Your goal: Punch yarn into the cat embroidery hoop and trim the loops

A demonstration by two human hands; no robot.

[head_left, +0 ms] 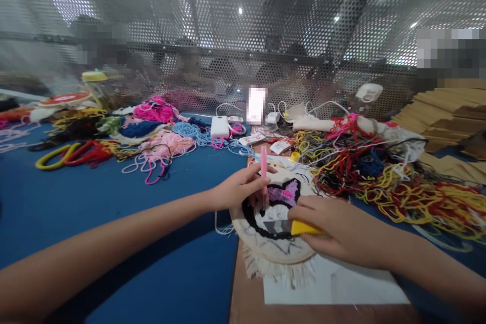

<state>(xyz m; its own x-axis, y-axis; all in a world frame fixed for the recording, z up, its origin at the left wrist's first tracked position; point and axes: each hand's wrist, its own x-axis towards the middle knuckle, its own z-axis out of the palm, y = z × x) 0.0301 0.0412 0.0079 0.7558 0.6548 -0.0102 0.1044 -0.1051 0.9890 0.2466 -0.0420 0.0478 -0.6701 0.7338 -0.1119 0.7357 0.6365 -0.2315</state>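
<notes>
A round embroidery hoop (274,258) with cream cloth lies tilted before me, fringe hanging at its near edge. Black, purple, pink and white yarn fills part of its drawn design. My left hand (243,185) pinches a pink pen-like punch needle (264,162), held nearly upright with its metal tip at the yarn work. On the right side of the hoop, my right hand (334,228) grips a yellow-handled tool with a flat grey blade (280,227). That blade lies low over the white and black yarn; whether it touches is unclear. The fingers partly cover the design.
White paper (334,283) lies under the hoop on a brown board (246,309). Tangled yarn (379,182) heaps at the right, with more yarn piles (167,144) at the left. A white box (219,126) and a lit screen (256,105) stand near the perforated metal panel (212,55).
</notes>
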